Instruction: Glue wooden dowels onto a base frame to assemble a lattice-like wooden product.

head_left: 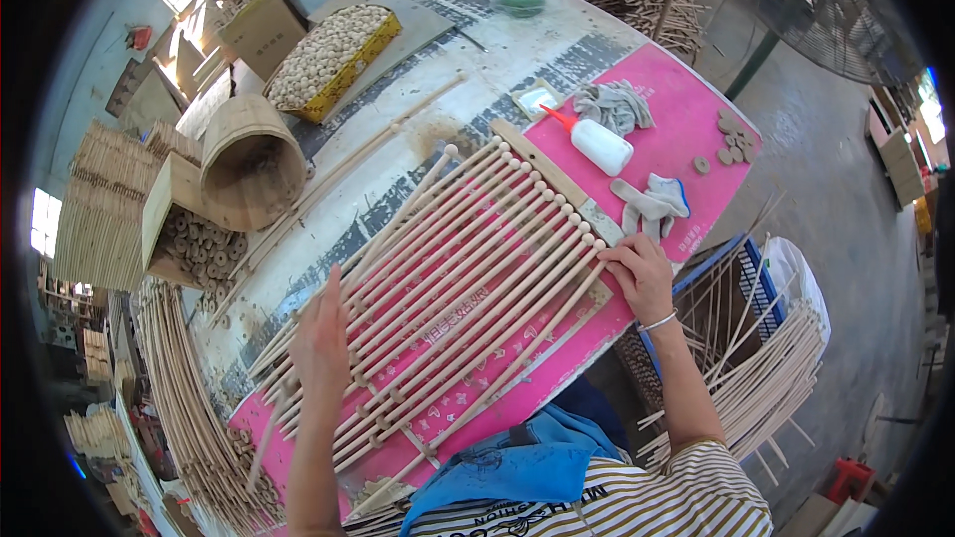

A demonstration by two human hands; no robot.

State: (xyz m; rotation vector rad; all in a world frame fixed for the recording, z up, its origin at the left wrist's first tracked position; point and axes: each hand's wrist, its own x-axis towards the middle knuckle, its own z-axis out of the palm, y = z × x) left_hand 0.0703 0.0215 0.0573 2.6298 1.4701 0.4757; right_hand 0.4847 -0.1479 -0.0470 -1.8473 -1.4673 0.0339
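A row of thin, pale wooden sticks (438, 288) lies side by side across the pink sheet. Small wooden balls (548, 196) cap their far right ends, along a flat wooden strip (547, 174). Several round wooden pieces sit on the sticks near their other ends. My right hand (642, 273) is closed, fingertips pinched at the ball end of the stick nearest me. At the left side of the row, my left hand (320, 343) is held with fingers stretched along the sticks; its palm side is hidden.
A white glue bottle (601, 146) with a red nozzle, grey gloves (652, 207) and wooden discs (734, 144) lie at the right. A yellow box of wooden balls (333, 60) and a wooden bucket (251, 164) stand at the far left. A blue crate (758, 283) with sticks stands beside the table.
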